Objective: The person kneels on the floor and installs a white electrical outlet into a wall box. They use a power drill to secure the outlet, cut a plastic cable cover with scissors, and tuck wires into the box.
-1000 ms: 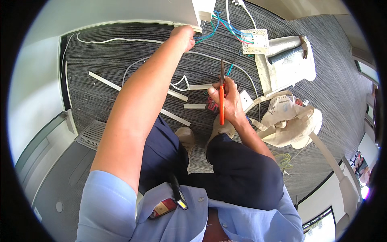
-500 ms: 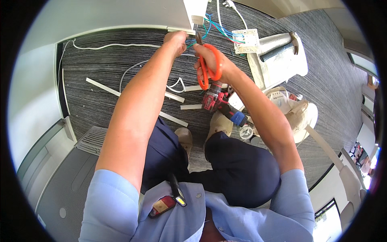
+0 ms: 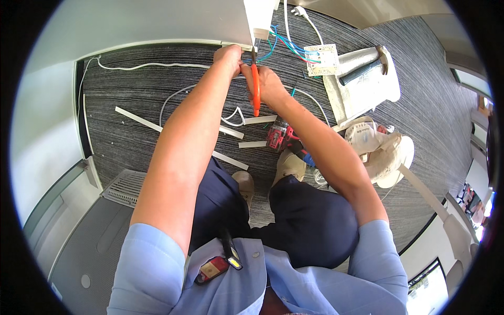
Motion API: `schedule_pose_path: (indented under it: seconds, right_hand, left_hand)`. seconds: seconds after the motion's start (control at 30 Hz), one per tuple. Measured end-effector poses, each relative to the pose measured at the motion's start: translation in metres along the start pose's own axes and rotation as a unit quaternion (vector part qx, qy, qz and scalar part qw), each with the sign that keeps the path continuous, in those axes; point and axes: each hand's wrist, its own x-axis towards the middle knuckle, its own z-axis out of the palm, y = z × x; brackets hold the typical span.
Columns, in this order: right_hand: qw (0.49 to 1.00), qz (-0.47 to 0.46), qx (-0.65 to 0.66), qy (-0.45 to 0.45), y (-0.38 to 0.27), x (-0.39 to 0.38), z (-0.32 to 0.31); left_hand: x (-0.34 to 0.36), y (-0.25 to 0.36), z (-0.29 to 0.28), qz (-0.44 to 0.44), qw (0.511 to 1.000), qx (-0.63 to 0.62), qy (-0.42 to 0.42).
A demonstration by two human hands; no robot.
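- Head view: right hand (image 3: 266,85) is wrapped around 1 pair of orange-handled scissors (image 3: 256,92), near the edge of the floor (image 3: 420,110) beside 1 pale panel (image 3: 173,22).
- Left hand (image 3: 228,56) curls at that edge; its hold cannot be told.
- 1 hammer (image 3: 361,72) lies on 1 white sheet (image 3: 367,94).

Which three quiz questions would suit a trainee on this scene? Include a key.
1. Which holds the orange-handled scissors: A) left hand, B) right hand, C) neither?
2. True or false: coloured wires run to the white wall plate.
3. Which lies nearer the beige shoes: the cordless drill or the claw hammer?

Key: 1. B; 2. true; 3. the cordless drill.
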Motion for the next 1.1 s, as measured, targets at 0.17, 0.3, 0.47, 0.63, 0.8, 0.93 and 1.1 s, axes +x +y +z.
schedule_pose_path:
  seconds: [0.17, 0.3, 0.47, 0.63, 0.8, 0.93, 1.1]
  right_hand:
    - [0.999, 0.035, 0.018, 0.004, -0.005, -0.002, 0.007]
    - [0.998, 0.065, 0.023, -0.011, -0.006, 0.005, 0.01]
    - [0.957, 0.116, 0.266, -0.01, 0.003, 0.008, 0.012]
    - [0.853, 0.186, 0.488, -0.024, -0.002, 0.009, -0.008]
    - [0.684, 0.368, 0.625, -0.081, -0.004, 0.015, -0.023]
    - [0.893, 0.141, 0.427, -0.021, 0.005, 0.014, 0.003]
    - [0.887, 0.145, 0.437, -0.044, 0.017, 0.007, 0.028]
  left_hand:
    - [0.001, 0.0, 0.001, 0.017, 1.0, 0.026, -0.002]
    - [0.003, -0.001, 0.002, 0.025, 0.999, 0.034, 0.01]
    - [0.003, -0.001, 0.0, 0.028, 0.999, 0.036, -0.009]
    - [0.004, -0.003, 0.002, 0.029, 0.999, 0.033, 0.002]
    - [0.004, -0.004, 0.002, 0.028, 0.999, 0.027, 0.01]
    - [0.005, -0.003, 0.0, 0.021, 1.0, 0.02, -0.008]
    - [0.004, 0.0, -0.002, 0.02, 1.0, 0.003, -0.024]
